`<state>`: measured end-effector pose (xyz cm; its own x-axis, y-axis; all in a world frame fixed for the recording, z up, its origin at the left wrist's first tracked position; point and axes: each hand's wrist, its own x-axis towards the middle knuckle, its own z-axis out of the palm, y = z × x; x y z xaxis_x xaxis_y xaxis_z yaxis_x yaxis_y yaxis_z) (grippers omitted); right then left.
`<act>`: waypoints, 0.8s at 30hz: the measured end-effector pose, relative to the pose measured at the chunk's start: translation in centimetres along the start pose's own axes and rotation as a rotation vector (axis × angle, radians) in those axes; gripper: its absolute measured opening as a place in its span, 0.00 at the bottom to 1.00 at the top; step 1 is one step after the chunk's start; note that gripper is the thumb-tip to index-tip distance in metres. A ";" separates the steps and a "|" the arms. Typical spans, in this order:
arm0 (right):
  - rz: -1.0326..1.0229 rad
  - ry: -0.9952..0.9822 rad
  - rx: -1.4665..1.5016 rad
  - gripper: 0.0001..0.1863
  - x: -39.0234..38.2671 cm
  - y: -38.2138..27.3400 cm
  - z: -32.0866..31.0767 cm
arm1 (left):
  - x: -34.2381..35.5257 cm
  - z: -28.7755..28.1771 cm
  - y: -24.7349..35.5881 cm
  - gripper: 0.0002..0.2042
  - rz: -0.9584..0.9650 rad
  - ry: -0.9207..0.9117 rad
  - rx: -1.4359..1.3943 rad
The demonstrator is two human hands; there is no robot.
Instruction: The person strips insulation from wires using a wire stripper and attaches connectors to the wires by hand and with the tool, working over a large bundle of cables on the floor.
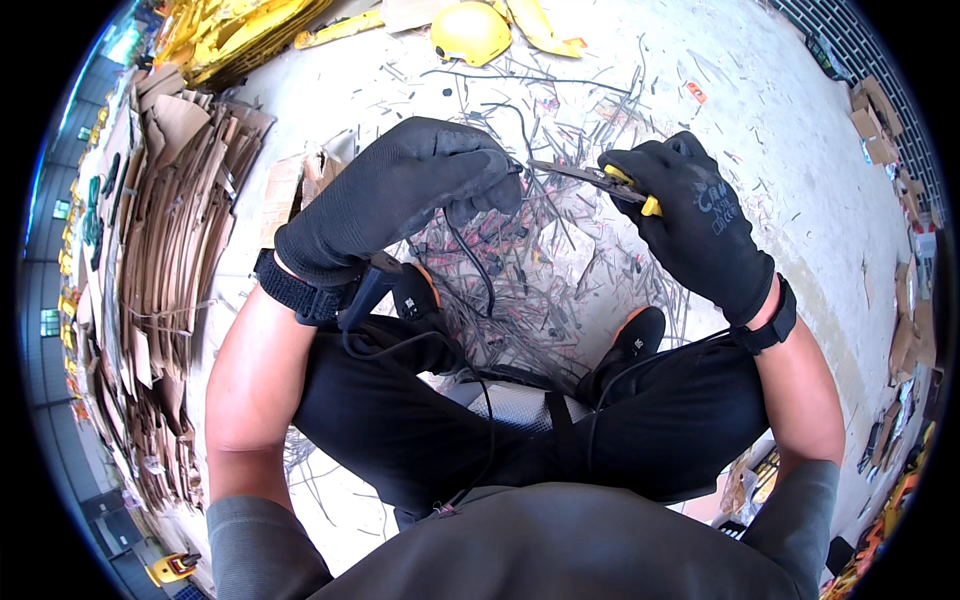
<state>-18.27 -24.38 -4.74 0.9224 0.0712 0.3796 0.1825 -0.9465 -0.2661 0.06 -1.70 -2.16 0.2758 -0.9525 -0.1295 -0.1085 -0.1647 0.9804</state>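
My left hand (440, 180), in a black glove, is closed with its fingers pinched together. A black cable (480, 268) hangs in a curve from under that hand, and a short dark end shows at the fingertips. In my right hand (690, 215), also gloved in black, is a pair of yellow-handled snips (592, 178) with long narrow metal blades. The blade tips point left and lie close to the left fingertips; whether they touch the cable end I cannot tell.
Cut cable pieces (520, 270) litter the floor between my shoes (635, 335). Flattened cardboard (175, 230) is stacked at the left. A yellow helmet-like shell (470, 35) and yellow sheets (235, 35) lie at the far side. Cardboard boxes (875, 125) stand along the right.
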 end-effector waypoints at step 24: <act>-0.006 -0.025 -0.137 0.23 0.2 -0.4 0.3 | -0.5 0.7 1.0 0.20 -0.020 -0.031 0.070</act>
<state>-18.09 -23.87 -4.80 0.9299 0.0836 0.3583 0.1420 -0.9799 -0.1400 -0.82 -1.51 -1.21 0.2490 -0.9561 -0.1548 -0.1705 -0.2006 0.9647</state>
